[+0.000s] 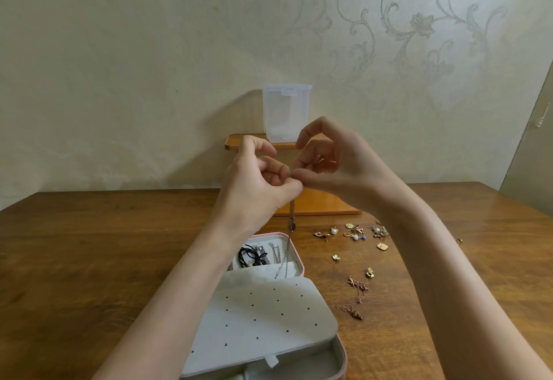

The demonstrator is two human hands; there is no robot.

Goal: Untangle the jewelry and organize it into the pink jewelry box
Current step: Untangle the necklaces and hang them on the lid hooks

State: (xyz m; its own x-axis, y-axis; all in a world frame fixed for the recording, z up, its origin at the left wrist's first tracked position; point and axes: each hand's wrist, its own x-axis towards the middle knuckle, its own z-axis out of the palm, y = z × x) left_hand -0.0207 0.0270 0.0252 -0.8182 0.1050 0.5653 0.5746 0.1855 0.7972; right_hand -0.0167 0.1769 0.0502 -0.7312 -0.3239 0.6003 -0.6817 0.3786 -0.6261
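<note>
Chain (291, 215) vertical — pinched between both hands' fingers (294, 180)

Two bare forearms, no sleeves visible, left hand (257, 182) and right hand (332, 161) without rings, bracelets or watch, nails short.

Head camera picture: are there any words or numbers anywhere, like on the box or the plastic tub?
None can be read.
Pink box: no words or numbers; its white panel has only small holes.
Plastic tub: no label shows.
Wall: only a swirly pattern.
</note>
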